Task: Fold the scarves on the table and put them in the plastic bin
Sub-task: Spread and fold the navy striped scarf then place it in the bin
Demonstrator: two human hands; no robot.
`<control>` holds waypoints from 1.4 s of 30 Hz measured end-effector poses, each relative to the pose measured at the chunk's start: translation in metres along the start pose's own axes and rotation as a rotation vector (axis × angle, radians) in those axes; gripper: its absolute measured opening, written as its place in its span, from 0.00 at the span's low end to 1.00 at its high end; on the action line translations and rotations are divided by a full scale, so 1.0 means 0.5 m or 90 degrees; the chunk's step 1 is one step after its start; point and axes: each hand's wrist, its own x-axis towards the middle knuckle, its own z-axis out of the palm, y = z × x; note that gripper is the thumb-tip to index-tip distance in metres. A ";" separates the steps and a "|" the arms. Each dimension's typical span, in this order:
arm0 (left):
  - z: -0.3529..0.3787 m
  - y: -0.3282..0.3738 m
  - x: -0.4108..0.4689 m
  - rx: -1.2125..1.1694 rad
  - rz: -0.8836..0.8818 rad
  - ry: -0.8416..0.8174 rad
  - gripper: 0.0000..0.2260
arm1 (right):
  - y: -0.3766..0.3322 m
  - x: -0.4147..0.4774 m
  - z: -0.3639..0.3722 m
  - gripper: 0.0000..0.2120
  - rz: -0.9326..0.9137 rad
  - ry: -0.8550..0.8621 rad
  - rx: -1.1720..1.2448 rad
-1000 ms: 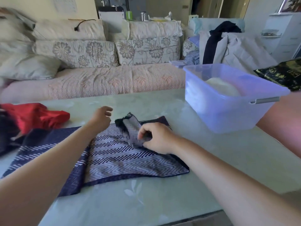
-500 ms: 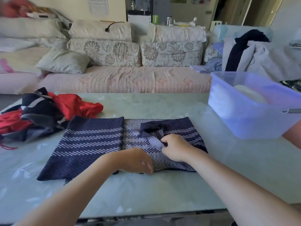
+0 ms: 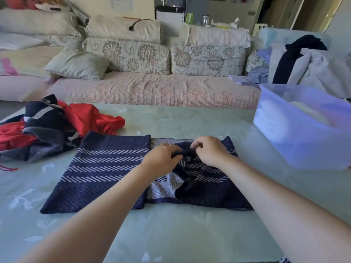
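A navy scarf with white chevron stripes (image 3: 98,168) lies spread on the pale green table (image 3: 171,234). Its right part is bunched and partly turned over. My left hand (image 3: 161,158) and my right hand (image 3: 210,150) meet over that bunched part, and each pinches a dark edge of the cloth between fingers and thumb. The translucent blue plastic bin (image 3: 296,137) stands on the table to the right, with something pale inside. A heap of red and dark scarves (image 3: 51,126) lies at the table's left.
A sofa with floral cushions (image 3: 152,88) runs behind the table. Clothes are draped over a seat at the back right (image 3: 303,59). The table's near edge is just below my forearms.
My left hand has come up from the scarf's near edge to the bunched part beside my right hand. The right flap has been pulled over. The view has shifted.
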 end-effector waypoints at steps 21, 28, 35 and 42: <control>-0.004 -0.043 0.171 -0.334 -0.149 -0.021 0.10 | 0.077 0.155 0.043 0.10 -0.091 0.049 -0.246; -0.020 -0.084 0.209 -0.170 -0.088 0.144 0.12 | 0.106 0.171 0.048 0.08 -0.011 0.098 -0.092; 0.016 -0.067 0.205 0.138 0.035 0.111 0.18 | 0.116 0.180 0.072 0.17 -0.062 0.079 -0.096; 0.029 -0.094 0.156 0.240 0.001 -0.132 0.23 | 0.126 0.140 0.063 0.22 -0.123 -0.028 -0.313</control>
